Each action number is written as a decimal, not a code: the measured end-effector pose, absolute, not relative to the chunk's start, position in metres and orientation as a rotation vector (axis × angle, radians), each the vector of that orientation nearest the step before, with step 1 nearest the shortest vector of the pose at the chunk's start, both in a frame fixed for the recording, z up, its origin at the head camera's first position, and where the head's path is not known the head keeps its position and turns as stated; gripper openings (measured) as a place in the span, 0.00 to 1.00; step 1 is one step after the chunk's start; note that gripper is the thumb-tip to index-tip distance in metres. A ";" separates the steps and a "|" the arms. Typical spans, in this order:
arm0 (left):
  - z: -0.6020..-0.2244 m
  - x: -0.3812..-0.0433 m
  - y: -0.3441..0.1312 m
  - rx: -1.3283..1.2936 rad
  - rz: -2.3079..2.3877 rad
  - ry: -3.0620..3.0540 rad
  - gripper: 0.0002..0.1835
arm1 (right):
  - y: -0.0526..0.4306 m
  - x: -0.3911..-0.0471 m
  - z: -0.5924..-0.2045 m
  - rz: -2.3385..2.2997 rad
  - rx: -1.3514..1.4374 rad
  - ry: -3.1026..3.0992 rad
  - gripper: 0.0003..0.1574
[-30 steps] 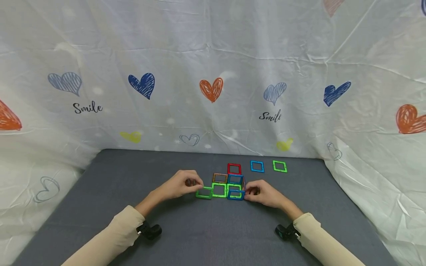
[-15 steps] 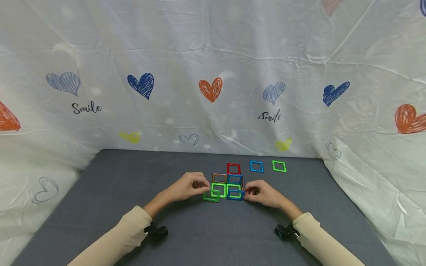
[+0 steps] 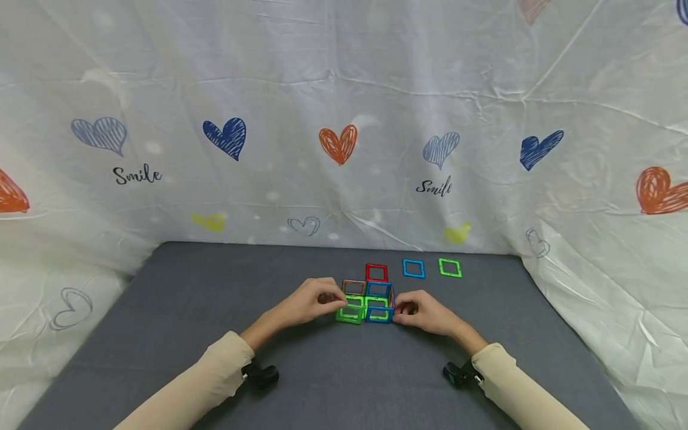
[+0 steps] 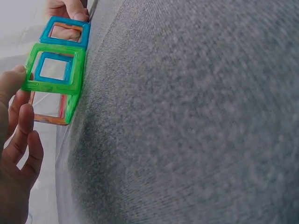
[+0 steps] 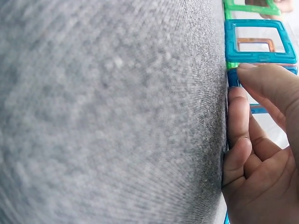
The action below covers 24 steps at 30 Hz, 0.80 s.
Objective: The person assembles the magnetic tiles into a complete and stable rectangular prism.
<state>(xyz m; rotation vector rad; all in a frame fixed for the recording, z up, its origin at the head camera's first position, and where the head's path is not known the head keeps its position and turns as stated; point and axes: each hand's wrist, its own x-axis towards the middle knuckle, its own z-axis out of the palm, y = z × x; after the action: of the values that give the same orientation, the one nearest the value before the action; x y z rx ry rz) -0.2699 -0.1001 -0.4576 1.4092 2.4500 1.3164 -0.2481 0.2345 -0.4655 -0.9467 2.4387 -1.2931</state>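
My left hand (image 3: 317, 298) pinches a green magnetic tile (image 4: 51, 87), a square frame, by its left edge. The tile stands nearly upright at the front left of a small structure of joined square tiles. Beside it a blue magnetic tile (image 3: 379, 322) stands upright at the front right. Behind these are an orange-brown tile (image 3: 353, 281) and another blue tile (image 3: 379, 283), over green tiles lying flat. My right hand (image 3: 424, 312) grips the structure's right side, thumb (image 5: 254, 72) at the front blue tile's corner and fingers curled behind. Its fingers partly hide the right wall.
A red tile (image 3: 377, 265) lies flat at the structure's back. Farther right are a loose blue tile (image 3: 413, 276) and a loose green tile (image 3: 450, 275). Grey cloth (image 3: 215, 269) covers the table, and a white heart-printed curtain (image 3: 279, 89) hangs behind it.
My left hand has moved right with the green tile, from the structure's left side to its front, beside the blue front tile. My right hand has stayed in place.
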 end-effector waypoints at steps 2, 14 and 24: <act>-0.458 -0.270 -0.099 1.413 1.324 2.453 0.06 | 0.234 -0.248 -0.465 -1.291 -0.950 2.443 0.03; -0.463 -0.271 -0.101 1.373 1.310 2.453 0.08 | 0.235 -0.249 -0.466 -1.304 -0.942 2.436 0.04; -0.465 -0.266 -0.104 1.344 1.280 2.442 0.07 | 0.236 -0.249 -0.468 -1.317 -0.942 2.429 0.04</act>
<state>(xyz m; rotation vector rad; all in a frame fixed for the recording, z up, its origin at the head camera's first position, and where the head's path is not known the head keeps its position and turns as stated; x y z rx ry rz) -0.2663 -0.1036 -0.4654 1.3440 2.4419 1.2802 -0.2494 0.2358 -0.4680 -0.9419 2.4292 -1.3168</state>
